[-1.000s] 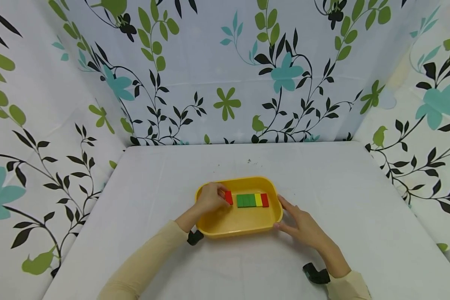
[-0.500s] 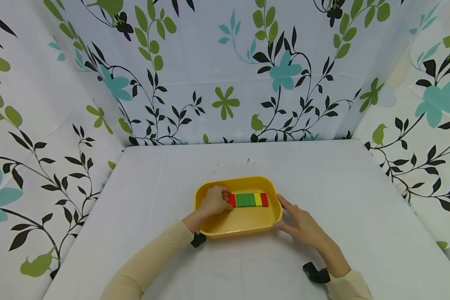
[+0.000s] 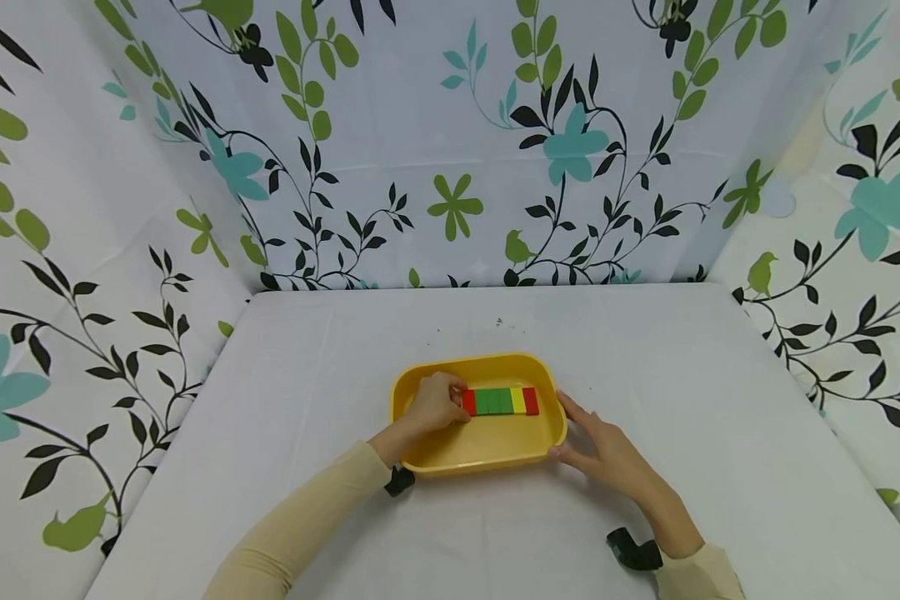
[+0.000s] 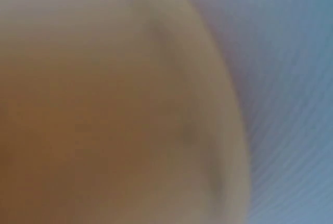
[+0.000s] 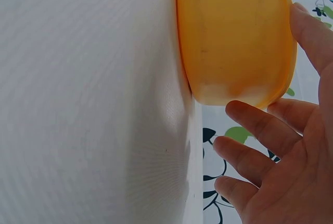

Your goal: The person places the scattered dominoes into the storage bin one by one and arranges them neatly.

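Observation:
In the head view a yellow tray [image 3: 480, 446] holds a row of small flat blocks. From left to right come a red block [image 3: 468, 402], several green blocks [image 3: 493, 402], a yellow block [image 3: 518, 401] and another red block [image 3: 531, 401]. My left hand [image 3: 435, 403] reaches into the tray and pinches the leftmost red block, which lies against the green ones. My right hand [image 3: 606, 452] steadies the tray's right end, fingers extended. The right wrist view shows its thumb [image 5: 308, 34] at the rim and fingers spread beside the tray's outer wall.
A white cloth [image 3: 330, 367] covers the table under the tray. Patterned curtains [image 3: 390, 108] with leaves and flowers rise at the back and both sides. The left wrist view is blurred, filled mostly by a tan shape.
My left hand has slid the leftmost red block to the right, closing the gap between it and the green blocks. The right hand has stayed at the tray's end.

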The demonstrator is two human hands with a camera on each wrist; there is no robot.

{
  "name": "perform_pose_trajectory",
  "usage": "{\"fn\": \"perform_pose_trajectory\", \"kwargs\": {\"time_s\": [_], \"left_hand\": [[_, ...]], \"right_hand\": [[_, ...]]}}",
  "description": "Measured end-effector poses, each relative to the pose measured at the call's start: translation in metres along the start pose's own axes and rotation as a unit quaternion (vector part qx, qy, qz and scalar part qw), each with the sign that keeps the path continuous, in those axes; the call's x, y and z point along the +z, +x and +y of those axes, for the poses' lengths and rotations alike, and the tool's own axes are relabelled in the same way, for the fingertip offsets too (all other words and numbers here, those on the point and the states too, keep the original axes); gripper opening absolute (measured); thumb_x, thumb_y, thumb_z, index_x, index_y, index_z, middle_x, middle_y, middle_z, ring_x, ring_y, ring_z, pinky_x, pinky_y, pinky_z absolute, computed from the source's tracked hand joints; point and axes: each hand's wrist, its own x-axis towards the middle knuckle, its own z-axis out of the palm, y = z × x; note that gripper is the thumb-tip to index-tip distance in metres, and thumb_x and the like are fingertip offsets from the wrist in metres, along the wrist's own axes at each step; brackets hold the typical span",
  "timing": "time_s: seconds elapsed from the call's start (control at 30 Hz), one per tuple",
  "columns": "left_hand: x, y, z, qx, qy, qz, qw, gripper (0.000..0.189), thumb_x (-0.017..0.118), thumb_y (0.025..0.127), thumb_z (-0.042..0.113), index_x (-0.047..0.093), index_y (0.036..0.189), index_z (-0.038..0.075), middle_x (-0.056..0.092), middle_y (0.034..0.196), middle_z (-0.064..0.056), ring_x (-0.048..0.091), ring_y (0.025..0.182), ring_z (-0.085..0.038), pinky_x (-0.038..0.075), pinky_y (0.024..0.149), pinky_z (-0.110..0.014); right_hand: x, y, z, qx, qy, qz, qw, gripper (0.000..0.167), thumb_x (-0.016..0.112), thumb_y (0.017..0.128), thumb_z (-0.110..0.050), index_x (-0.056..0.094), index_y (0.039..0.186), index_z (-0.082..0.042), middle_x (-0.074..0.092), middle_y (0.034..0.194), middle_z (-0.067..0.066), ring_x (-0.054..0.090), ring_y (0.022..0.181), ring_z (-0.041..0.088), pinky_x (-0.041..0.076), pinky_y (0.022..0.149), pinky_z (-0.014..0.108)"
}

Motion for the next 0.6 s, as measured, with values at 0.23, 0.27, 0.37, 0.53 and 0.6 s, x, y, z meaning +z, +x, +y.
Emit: {"fn": "perform_pose_trajectory", "kwargs": {"time_s": [0.23,0.27,0.37,0.53,0.6], "left_hand": [[0.0006,0.0004,-0.0003,0.000,0.008,-0.006,0.9999,0.047,0.086,0.069,0.003,0.069,0.112,-0.005,0.062,0.071,-0.004,0.051,0.060,-0.010,0.044,0.054,-0.020],[0.0007,0.0005,-0.0001,-0.001,0.008,-0.007,0.9999,0.047,0.086,0.069,0.003,0.069,0.112,-0.005,0.062,0.071,-0.004,0.051,0.060,-0.010,0.044,0.054,-0.020],[0.0004,0.0003,0.0007,-0.005,0.007,-0.010,0.9999,0.048,0.086,0.069,0.003,0.068,0.113,-0.006,0.063,0.072,-0.004,0.052,0.060,-0.010,0.044,0.053,-0.020],[0.0008,-0.0002,0.0012,-0.011,0.008,-0.013,0.9998,0.049,0.085,0.070,0.003,0.067,0.115,-0.006,0.063,0.071,-0.004,0.052,0.060,-0.010,0.043,0.053,-0.019],[0.0010,-0.0003,0.0013,-0.011,0.009,-0.013,0.9998,0.050,0.086,0.070,0.004,0.067,0.115,-0.006,0.062,0.071,-0.004,0.051,0.060,-0.010,0.043,0.053,-0.020]], "right_hand": [[0.0009,-0.0004,0.0005,-0.007,-0.001,0.005,1.0000,0.085,0.073,0.085,-0.038,0.031,0.154,-0.012,0.043,0.150,0.018,0.045,0.135,0.041,0.027,0.111,0.061],[0.0010,-0.0005,0.0005,-0.006,-0.001,0.004,1.0000,0.085,0.073,0.085,-0.039,0.031,0.154,-0.012,0.043,0.150,0.018,0.045,0.135,0.041,0.027,0.111,0.061],[0.0009,-0.0007,0.0006,-0.004,0.001,0.004,1.0000,0.085,0.073,0.086,-0.039,0.031,0.154,-0.013,0.043,0.151,0.017,0.044,0.135,0.040,0.027,0.111,0.061],[0.0008,-0.0007,0.0003,-0.003,0.005,0.003,1.0000,0.085,0.073,0.085,-0.038,0.030,0.154,-0.013,0.042,0.151,0.017,0.044,0.136,0.040,0.026,0.111,0.061],[0.0008,-0.0007,0.0001,-0.004,0.003,0.003,1.0000,0.085,0.073,0.085,-0.039,0.030,0.154,-0.012,0.042,0.151,0.017,0.044,0.136,0.040,0.026,0.111,0.062]]}}
